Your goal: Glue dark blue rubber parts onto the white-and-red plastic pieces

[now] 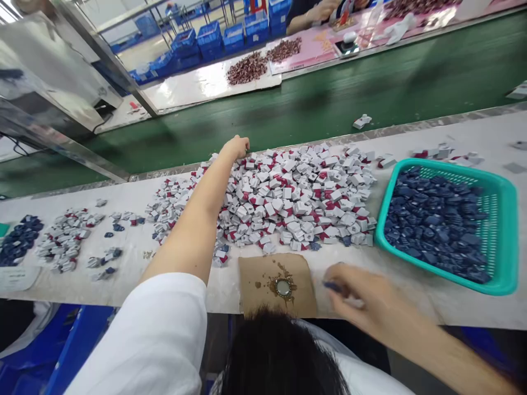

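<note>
My left hand (237, 147) reaches over to the far edge of a big heap of small grey-white and dark red plastic parts (288, 192). Its fingers curl down beside the heap, and whatever they pinch is hidden. Closer to me, my right hand (358, 291) is smeared by motion, with a small dark blue piece (332, 286) between thumb and fingers. Left of that hand lies a stained brown cardboard piece (255, 274) with a small round metal cap (283, 287) on it. Beyond my right hand a green basket (508, 241) holds many dark blue parts (436, 219).
Smaller piles of grey-and-red parts (66, 238) and dark blue parts (20, 236) lie at the left. Behind the table runs a green conveyor belt (321, 112), with one grey part (362, 121) on it. Across it, a co-worker's hand (323, 11) shows above a pink work surface (304, 60).
</note>
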The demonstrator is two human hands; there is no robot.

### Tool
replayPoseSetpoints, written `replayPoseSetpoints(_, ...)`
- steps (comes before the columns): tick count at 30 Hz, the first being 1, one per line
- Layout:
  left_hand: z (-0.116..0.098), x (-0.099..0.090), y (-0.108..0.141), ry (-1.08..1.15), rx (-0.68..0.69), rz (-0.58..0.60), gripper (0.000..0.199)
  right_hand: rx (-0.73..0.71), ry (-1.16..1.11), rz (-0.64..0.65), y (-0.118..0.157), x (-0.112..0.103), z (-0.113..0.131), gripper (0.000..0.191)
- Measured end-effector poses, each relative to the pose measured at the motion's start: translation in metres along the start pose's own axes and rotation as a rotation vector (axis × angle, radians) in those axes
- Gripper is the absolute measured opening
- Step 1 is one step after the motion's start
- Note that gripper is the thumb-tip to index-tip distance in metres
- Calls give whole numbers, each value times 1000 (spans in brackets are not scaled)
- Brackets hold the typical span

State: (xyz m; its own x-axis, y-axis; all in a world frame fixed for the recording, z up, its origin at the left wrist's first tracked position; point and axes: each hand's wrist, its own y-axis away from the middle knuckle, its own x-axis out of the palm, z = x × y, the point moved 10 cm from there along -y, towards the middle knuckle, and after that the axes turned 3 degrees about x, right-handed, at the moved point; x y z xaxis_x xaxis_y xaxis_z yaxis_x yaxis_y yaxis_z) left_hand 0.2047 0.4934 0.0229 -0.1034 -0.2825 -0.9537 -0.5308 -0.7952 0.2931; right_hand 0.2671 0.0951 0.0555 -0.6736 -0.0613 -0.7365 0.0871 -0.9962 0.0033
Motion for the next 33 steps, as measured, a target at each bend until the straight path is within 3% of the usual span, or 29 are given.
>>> replayPoseSetpoints(3, 4, 0, 3, -29, -40, -13, 50, -151, 107, 138, -10, 51, 40, 12)
replayPoseSetpoints(6, 2, -2, 9, -36, -56, -16, 51, -206, 278, 174, -21, 82, 50, 13)
replayPoseSetpoints(10, -4, -12, 19, 15, -57, -66, 39, -213, 405, 213, -25, 103, 52, 17)
replayPoseSetpoints(13, -8, -37, 38, 106, -11, -175, 36, -190, 470, 235, -25, 110, 50, 21)
replayPoseSetpoints(16, -15, -75, 90, 269, 123, -387, 34, -190, 475, 261, -26, 115, 49, 19)
replayPoseSetpoints(19, -19, -89, 179, 425, 224, -598, 37, -189, 433, 260, -29, 113, 47, 19)
replayPoseSetpoints(21, -18, -69, 240, 629, 212, -670, 37, -202, 359, 269, -30, 107, 49, 18)
replayPoseSetpoints(24, -11, 14, 300, 1293, 44, -533, 28, -213, 205, 254, -32, 86, 56, 18)
replayPoseSetpoints(27, -26, 87, 330, 1670, -78, -366, 30, -141, -25, 138, -37, 50, 62, 24)
replayPoseSetpoints(30, -42, 115, 339, 1814, -89, -261, 36, -70, -314, 44, -43, 24, 67, 24)
replayPoseSetpoints(33, -52, 114, 340, 1864, -38, -210, 39, -33, -420, 101, -47, 26, 73, 21)
